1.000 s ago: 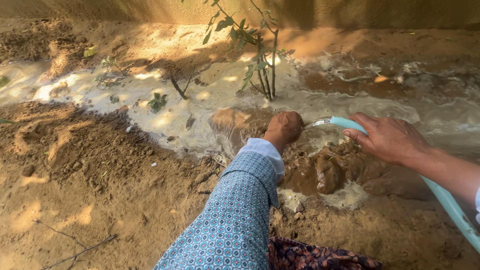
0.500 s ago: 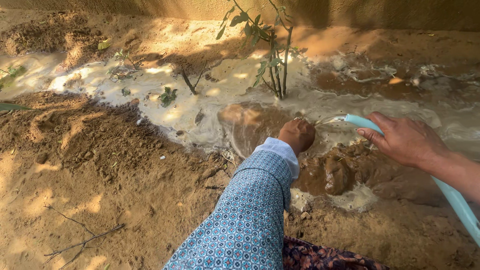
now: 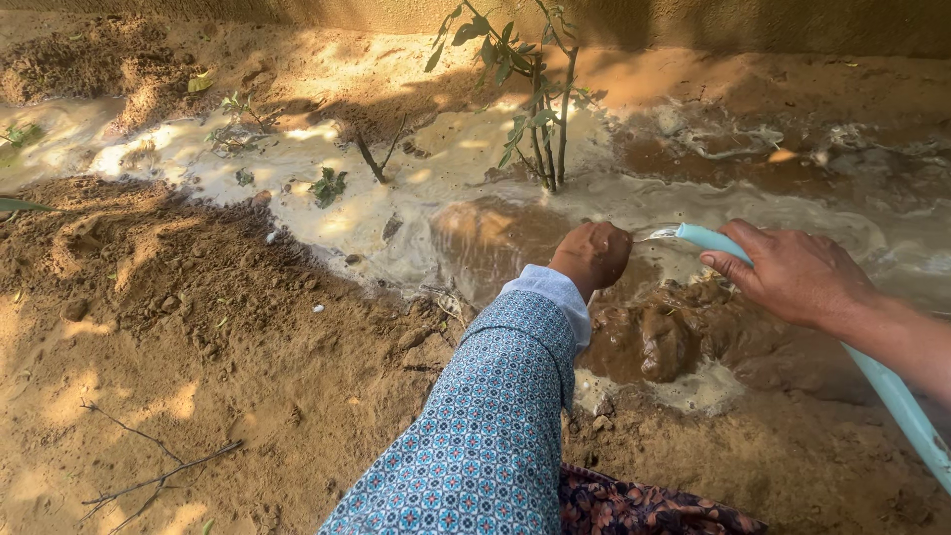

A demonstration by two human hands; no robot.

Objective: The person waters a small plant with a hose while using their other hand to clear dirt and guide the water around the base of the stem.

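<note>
**A:** ok so compared to half a second back, the left hand (image 3: 592, 256) has come up a touch and a bit to the right, closer to the mouth of the hose (image 3: 705, 238). The whole view slid a little too, and the sapling (image 3: 543, 109) sits about where it did

**B:** yeah. The left hand looks curled into a loose fist with nothing in it that I can see, mud-coloured, sitting right at the stream coming out. My read is it's there to get rinsed, or to break the jet so it doesn't dig into the soil

**A:** makes sense. The right hand (image 3: 792, 275) is wrapped over the pale blue hose just behind its end, fingers closed around it, nozzle end aimed left toward the fist. The rest of the hose runs off to the lower right corner

**B:** and the water's pooling in the muddy trench (image 3: 684, 342) below both hands, foamy runoff spreading left past the little weeds (image 3: 327, 186). Right hand barely shifted between frames, same hold on the hose. Dry twig (image 3: 158, 481) lower left just lies there in the dirt
</note>
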